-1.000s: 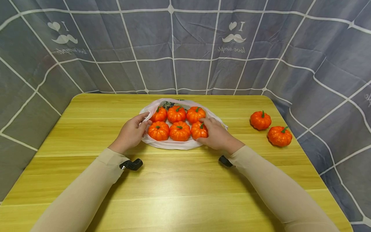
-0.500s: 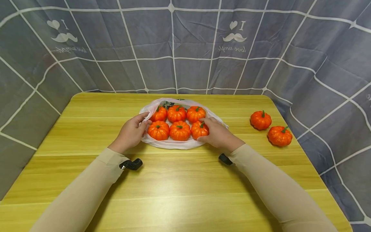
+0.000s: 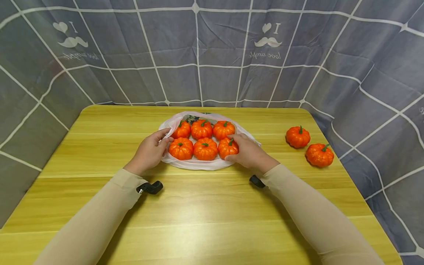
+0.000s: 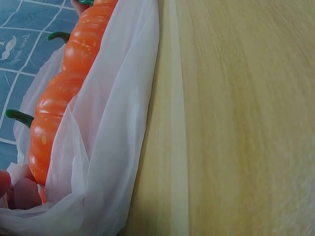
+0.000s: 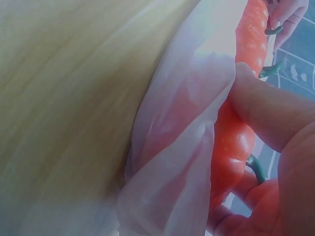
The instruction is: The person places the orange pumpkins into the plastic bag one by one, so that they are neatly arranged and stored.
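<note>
A white plastic bag (image 3: 202, 165) lies with its mouth spread wide in the middle of the table. Inside it, small orange pumpkins with green stems stand in two rows of three. My left hand (image 3: 147, 152) pinches the bag's left rim, beside the front-left pumpkin (image 3: 180, 149). Thumb and fingers of my right hand (image 3: 251, 154) grip the front-right pumpkin (image 3: 226, 148); its right side is hidden by the hand. In the right wrist view, the bag's front wall (image 5: 177, 128) covers the lower part of that pumpkin (image 5: 234, 142).
Two more pumpkins sit at the table's right side, one farther back (image 3: 297, 137) and one nearer the right edge (image 3: 319, 155). A dark patterned patch (image 3: 193, 119) shows at the bag's back. A grey checked curtain (image 3: 218, 48) surrounds the wooden table (image 3: 198, 217).
Over the last second my right hand and the front-right pumpkin have shifted very slightly right. My left hand keeps its place at the bag's rim.
</note>
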Tool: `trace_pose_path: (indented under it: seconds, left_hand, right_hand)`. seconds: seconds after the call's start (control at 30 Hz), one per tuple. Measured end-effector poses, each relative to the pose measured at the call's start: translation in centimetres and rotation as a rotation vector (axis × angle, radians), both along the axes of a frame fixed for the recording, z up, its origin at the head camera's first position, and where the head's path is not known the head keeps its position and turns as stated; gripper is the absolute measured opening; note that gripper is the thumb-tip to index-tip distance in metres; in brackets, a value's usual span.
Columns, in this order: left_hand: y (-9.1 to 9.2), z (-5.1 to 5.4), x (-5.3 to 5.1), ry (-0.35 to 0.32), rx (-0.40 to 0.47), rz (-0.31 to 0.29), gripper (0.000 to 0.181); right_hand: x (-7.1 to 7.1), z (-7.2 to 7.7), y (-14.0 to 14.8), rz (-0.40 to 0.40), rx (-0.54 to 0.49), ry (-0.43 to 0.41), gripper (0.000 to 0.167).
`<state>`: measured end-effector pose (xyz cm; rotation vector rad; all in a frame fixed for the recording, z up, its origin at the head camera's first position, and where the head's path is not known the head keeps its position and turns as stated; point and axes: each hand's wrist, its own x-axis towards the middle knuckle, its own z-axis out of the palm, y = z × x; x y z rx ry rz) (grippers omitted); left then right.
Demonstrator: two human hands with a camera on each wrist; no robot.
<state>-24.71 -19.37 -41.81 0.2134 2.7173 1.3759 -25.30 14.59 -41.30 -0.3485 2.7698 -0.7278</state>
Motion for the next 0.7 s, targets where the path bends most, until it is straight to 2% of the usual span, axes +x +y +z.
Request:
trace_pose_path:
  seconds: [0.7]
  left_hand:
    - [0.02, -0.27, -0.15, -0.006, 0.002, 0.002, 0.051]
  right_hand:
    - [-0.02, 0.13, -0.05, 0.000, -0.001, -0.004, 0.086]
